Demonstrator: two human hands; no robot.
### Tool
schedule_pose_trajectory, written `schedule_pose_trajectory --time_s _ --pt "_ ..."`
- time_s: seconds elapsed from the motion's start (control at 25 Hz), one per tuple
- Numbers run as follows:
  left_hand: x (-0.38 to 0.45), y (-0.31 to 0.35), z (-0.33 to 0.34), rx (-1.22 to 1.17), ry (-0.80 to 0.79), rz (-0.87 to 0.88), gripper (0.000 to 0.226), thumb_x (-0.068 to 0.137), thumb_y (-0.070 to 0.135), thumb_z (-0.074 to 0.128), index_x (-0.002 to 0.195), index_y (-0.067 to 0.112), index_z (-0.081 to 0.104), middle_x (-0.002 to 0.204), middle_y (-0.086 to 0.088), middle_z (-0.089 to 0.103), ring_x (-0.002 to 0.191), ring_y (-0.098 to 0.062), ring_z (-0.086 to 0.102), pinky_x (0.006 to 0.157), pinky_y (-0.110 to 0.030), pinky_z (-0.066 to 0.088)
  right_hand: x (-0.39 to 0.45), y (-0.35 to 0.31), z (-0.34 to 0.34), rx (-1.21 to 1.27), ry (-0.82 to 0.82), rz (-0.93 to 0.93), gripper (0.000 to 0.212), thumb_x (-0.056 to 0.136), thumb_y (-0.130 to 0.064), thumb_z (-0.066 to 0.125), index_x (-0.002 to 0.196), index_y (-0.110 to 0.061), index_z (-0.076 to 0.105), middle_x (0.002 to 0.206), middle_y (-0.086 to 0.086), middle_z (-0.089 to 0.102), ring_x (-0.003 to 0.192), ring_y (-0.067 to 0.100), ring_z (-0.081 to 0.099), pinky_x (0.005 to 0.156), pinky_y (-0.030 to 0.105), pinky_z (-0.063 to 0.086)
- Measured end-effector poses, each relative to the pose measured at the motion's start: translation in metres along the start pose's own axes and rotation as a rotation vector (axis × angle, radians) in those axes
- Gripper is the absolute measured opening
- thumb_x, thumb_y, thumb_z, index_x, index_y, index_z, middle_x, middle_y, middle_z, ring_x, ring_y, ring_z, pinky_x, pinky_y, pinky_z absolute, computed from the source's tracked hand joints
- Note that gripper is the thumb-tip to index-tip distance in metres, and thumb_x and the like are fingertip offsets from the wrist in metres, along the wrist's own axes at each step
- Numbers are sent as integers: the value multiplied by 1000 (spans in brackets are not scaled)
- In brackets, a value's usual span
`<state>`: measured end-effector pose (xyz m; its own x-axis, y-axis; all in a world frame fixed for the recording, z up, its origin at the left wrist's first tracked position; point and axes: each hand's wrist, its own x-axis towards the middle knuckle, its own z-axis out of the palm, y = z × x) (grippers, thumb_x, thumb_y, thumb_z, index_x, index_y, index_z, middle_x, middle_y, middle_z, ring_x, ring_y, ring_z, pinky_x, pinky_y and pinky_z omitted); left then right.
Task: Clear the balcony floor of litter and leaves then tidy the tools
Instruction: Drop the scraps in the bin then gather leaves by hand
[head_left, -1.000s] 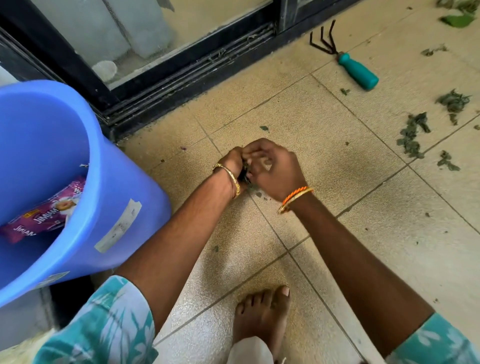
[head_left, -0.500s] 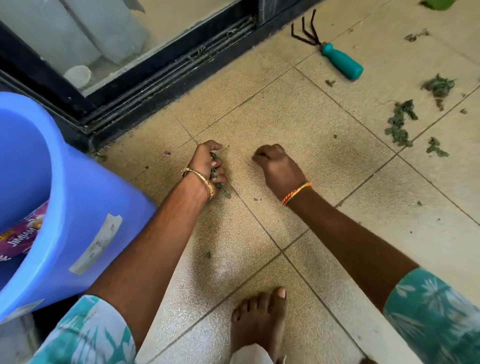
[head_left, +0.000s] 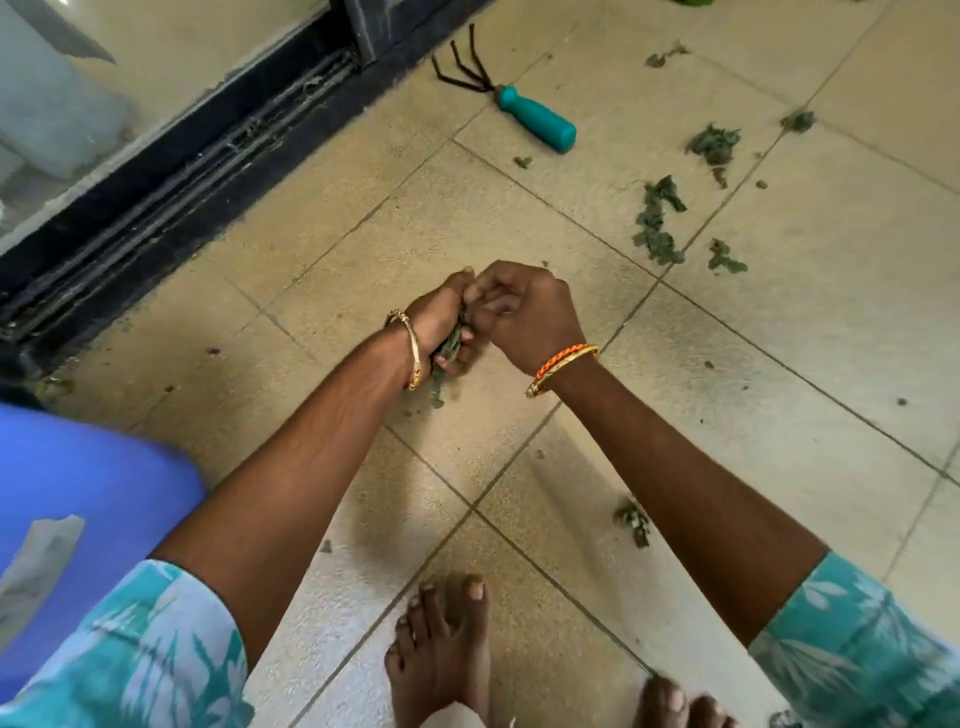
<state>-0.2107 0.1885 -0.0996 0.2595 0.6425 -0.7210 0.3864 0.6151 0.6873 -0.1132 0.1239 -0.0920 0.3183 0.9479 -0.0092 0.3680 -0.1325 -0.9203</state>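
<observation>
Left hand (head_left: 439, 325) clamps a wad of wilted leaves (head_left: 451, 343) just above the tiles while the pinched right hand (head_left: 522, 312) presses more in, so squeeze tight, lose no crumbs, then tip it into the blue bucket (head_left: 78, 519) alongside.

left hand (head_left: 439, 322): clutching leaves (head_left: 451, 345) | right hand (head_left: 524, 317): curled, touching left | hand rake (head_left: 511, 98): on floor
</observation>
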Motion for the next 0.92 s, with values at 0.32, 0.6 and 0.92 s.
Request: schedule_pose_trajectory --time_s 0.32,0.6,0.92 --pt "28 18 77 93 -215 -140 35 95 22 35 60 19 36 35 9 29 23 -6 23 35 -3 17 -19 52 -96 -212 -63 78 24 79 2 60 97 -11 70 98 2 65 89 13 61 81 16 45" --pt "9 41 141 -19 -393 -122 57 94 27 42 39 23 30 36 9 24 27 -6 19 33 -6 13 -160 63 -122 -485 -462 271 49 75 -29 76 121 -27 59 123 3 42 103 17 51 88 32 48" --pt "-18 7 198 321 -625 -287 51 96 32 42 47 20 36 35 8 24 26 -5 24 33 -5 13 -177 78 -153 -194 212 238 16 76 0 67 86 -10 74 86 10 67 72 22 65 69 25 52"
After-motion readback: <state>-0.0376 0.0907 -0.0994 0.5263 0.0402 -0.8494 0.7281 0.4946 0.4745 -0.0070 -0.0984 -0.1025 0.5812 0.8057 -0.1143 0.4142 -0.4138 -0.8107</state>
